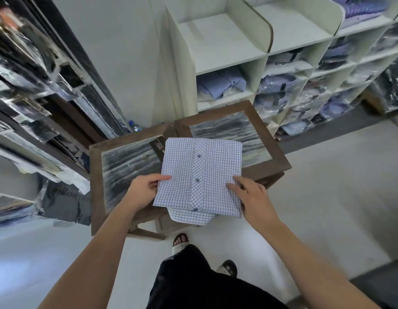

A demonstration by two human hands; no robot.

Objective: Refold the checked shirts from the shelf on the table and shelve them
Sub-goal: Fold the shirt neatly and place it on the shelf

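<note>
Close to the body, two feet [181,240] in sandals stand on the pale floor [327,197]. Just ahead, the left hand [146,190] pinches the left edge of the shirt [200,175], thumb on top and fingers under. The right hand [249,197] has its fingers on top of the right edge. Its thumb is hidden, so I cannot tell if it grips or only presses.

The shirt lies between the hands, folded into a neat block with the buttons up. Its near end sticks out past the table [280,161] edge, toward the person.

The fold looks done, so I think the step now is picking the shirt up. Next, both hands need a firm hold under the sides so the fold does not slip open.

A black tag [157,148] lies beyond the left hand, partly under the shirt. Past the table, beyond the right hand, stands the shelf [267,25]. Its top boxes have room, and the lower ones hold bagged shirts. The floor right of the right hand looks open for a step around the table.
</note>
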